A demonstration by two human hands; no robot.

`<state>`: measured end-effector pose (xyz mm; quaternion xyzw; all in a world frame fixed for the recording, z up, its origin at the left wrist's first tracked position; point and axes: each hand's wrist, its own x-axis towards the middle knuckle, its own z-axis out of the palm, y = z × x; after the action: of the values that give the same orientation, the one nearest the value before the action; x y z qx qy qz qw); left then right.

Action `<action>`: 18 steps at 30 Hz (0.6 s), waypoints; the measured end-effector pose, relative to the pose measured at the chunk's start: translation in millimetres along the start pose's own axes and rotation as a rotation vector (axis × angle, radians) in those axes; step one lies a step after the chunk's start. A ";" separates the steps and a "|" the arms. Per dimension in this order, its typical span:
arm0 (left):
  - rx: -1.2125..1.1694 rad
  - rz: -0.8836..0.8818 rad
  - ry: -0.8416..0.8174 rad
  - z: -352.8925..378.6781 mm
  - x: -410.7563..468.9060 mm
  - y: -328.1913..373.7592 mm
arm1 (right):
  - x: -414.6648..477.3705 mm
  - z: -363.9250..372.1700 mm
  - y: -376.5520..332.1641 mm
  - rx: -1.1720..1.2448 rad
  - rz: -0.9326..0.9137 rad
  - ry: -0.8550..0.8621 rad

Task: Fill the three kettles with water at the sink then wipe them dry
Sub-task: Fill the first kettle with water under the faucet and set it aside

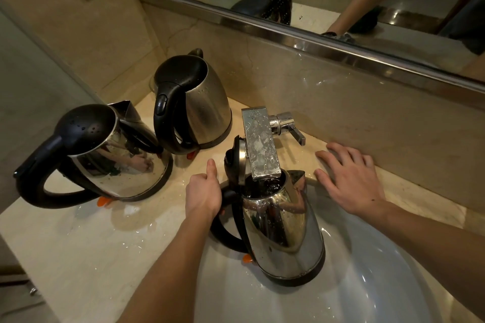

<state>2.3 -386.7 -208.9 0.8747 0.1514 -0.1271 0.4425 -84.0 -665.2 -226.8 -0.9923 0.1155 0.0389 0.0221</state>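
My left hand [203,194] grips the handle [224,235] of the kettle [283,238] under the tap [261,144]; my right hand [351,181] rests flat, fingers spread, on the worktop [78,257]. I expect weight and slippery wet steel: handle only.

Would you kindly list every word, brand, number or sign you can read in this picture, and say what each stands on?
No readable text appears anywhere in this view.
kettle under the faucet: bare steel with water drops, no label visible.
rear kettle: no label visible.
left kettle: only reflections, no label visible.
faucet: water drops, no marking.
mirror: reflections only, no text.
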 end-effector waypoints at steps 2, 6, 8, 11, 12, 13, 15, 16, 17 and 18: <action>-0.001 0.001 0.003 -0.3 -0.4 0.5 | -0.4 -0.4 -0.4 0.001 0.002 0.004; -0.005 -0.008 0.002 -0.1 1.0 -0.5 | -0.7 -1.0 -0.8 -0.002 0.003 -0.001; -0.006 -0.008 0.002 0.2 1.8 -1.1 | -0.5 -1.3 -1.0 0.001 0.003 -0.001; -0.002 -0.002 0.008 0.1 0.9 -0.4 | -0.3 -0.8 -1.0 -0.004 0.005 -0.004; 0.000 -0.001 0.010 0.0 0.5 0.0 | -0.2 -0.8 -1.0 -0.005 0.007 -0.003; 0.001 -0.001 0.011 0.0 0.2 0.1 | -0.3 -0.8 -1.0 -0.007 0.007 -0.002; -0.003 -0.005 0.010 0.3 0.1 0.4 | -0.3 -0.7 -0.8 -0.009 0.007 0.001; -0.005 -0.008 0.011 0.3 0.0 0.7 | -0.3 -0.7 -0.8 -0.009 0.006 0.002; -0.006 -0.012 0.010 0.4 0.3 0.5 | -0.3 -0.6 -0.8 -0.010 0.005 0.001; -0.007 -0.014 0.008 0.3 0.3 0.4 | -0.4 -0.5 -0.8 -0.009 0.004 0.001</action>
<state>2.7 -387.1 -208.9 0.8726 0.1595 -0.1262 0.4440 -84.2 -664.5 -226.2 -0.9922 0.1174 0.0392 0.0173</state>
